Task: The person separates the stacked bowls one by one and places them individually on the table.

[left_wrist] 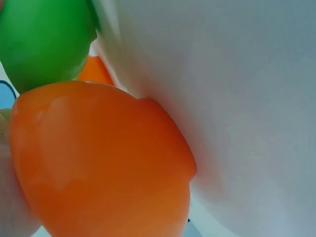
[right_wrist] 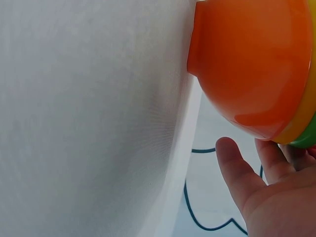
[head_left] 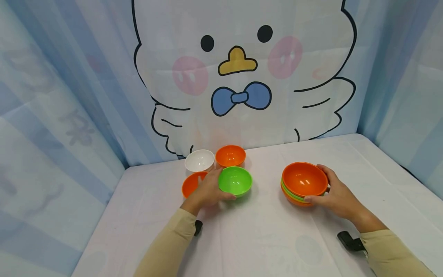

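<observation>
In the head view my left hand (head_left: pixel 209 189) curls at the left side of a green bowl (head_left: pixel 236 181), thumb at its near side and fingers at its far left. Partly behind that hand sits an orange bowl (head_left: pixel 190 185), which fills much of the left wrist view. A white bowl (head_left: pixel 199 161) and another orange bowl (head_left: pixel 230 156) stand just behind. On the right, my right hand (head_left: pixel 340 196) grips a stack of nested bowls (head_left: pixel 304 180) by its right side. Orange shows at the stack's top and bottom, with green between. Several right fingers (right_wrist: pixel 271 160) show beneath the rims in the right wrist view.
A white cloth covers the table (head_left: pixel 263 238). Behind it hangs a curtain (head_left: pixel 238 127) printed with a cartoon bird, and blue-striped fabric closes both sides. Black camera mounts (head_left: pixel 350 241) sit at the wrists, near the tan sleeves.
</observation>
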Motion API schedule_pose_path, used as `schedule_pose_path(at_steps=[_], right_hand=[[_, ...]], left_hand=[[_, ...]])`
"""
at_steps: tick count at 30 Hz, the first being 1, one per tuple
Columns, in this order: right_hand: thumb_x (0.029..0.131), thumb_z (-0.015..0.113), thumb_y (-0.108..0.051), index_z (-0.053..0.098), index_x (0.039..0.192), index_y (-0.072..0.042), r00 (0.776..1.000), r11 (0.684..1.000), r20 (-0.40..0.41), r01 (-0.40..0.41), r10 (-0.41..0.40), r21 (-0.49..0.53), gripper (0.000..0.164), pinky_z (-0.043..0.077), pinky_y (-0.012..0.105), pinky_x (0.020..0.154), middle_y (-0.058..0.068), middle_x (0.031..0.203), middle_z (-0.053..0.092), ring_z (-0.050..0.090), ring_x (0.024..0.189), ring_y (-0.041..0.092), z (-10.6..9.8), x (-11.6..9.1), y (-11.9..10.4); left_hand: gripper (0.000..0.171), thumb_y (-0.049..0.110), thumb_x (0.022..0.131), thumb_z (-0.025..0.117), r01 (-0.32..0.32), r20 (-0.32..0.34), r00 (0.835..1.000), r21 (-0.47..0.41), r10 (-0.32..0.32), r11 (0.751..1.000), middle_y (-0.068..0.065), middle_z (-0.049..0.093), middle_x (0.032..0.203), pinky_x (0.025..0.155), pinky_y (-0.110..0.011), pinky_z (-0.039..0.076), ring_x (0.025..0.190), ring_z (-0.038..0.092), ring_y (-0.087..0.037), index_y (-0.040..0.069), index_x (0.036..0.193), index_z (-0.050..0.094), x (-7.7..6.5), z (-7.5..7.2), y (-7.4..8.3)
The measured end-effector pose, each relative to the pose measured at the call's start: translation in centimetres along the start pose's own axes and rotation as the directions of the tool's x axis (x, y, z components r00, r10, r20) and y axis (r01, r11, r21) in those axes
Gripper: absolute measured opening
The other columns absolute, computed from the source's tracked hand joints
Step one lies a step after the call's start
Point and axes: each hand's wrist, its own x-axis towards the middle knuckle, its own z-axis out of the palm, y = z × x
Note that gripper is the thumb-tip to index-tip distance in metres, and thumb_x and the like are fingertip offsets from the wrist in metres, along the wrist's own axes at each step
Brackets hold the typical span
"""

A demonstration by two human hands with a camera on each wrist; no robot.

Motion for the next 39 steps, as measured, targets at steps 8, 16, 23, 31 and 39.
schedule_pose_path(at_steps=[8,16,23,31,39], right_hand=[[0.083,0.083,-0.027,0.008,0.156,0.004,1.000,1.000,0.000,-0.001,0.001,0.003,0.110,0.041,0.066,0.099,0.031,0.151,0.029,0.037,0.128,0.048,0.0,0.0,0.0],[0.083,0.083,-0.026,0.008,0.156,0.005,1.000,1.000,0.000,0.008,-0.008,0.009,0.110,0.040,0.067,0.100,0.031,0.151,0.028,0.037,0.129,0.048,-0.1,-0.1,0.0],[0.083,0.083,-0.027,0.008,0.156,0.005,1.000,1.000,0.001,0.005,-0.005,0.013,0.110,0.039,0.068,0.100,0.031,0.151,0.028,0.036,0.129,0.048,-0.1,-0.1,-0.1],[0.080,0.085,-0.029,0.005,0.157,0.003,1.000,1.000,0.018,-0.005,0.005,0.016,0.115,0.037,0.070,0.100,0.031,0.152,0.027,0.034,0.131,0.049,-0.1,-0.2,0.0],[0.079,0.086,-0.029,0.003,0.157,0.003,0.999,1.000,0.037,-0.019,0.018,0.022,0.119,0.045,0.066,0.095,0.032,0.150,0.029,0.036,0.128,0.050,0.0,0.0,-0.1]], left_hand=[[0.094,0.032,0.072,0.090,0.003,0.004,1.000,0.022,-0.003,1.000,-0.014,0.030,0.160,0.108,-0.074,0.012,0.150,0.015,-0.032,0.009,0.149,0.042,0.2,0.1,-0.3],[0.096,0.031,0.073,0.091,0.046,0.024,0.999,0.022,-0.047,0.999,-0.014,0.027,0.161,0.112,-0.069,0.012,0.148,0.020,-0.033,0.007,0.150,0.039,0.3,0.1,-0.1],[0.104,0.031,0.071,0.092,0.041,0.016,0.999,0.012,-0.041,0.999,-0.013,0.018,0.164,0.113,-0.068,0.012,0.147,0.022,-0.034,0.006,0.154,0.033,0.3,0.1,0.0],[0.109,0.038,0.071,0.090,0.014,0.005,1.000,0.032,-0.015,0.999,-0.015,0.032,0.158,0.115,-0.062,0.015,0.145,0.025,-0.033,0.002,0.154,0.029,0.3,-0.1,1.2],[0.108,0.037,0.073,0.090,-0.024,-0.002,1.000,-0.053,0.024,0.998,-0.013,0.033,0.157,0.114,-0.057,0.028,0.144,0.026,-0.036,0.005,0.156,0.028,0.1,-0.2,4.6]])
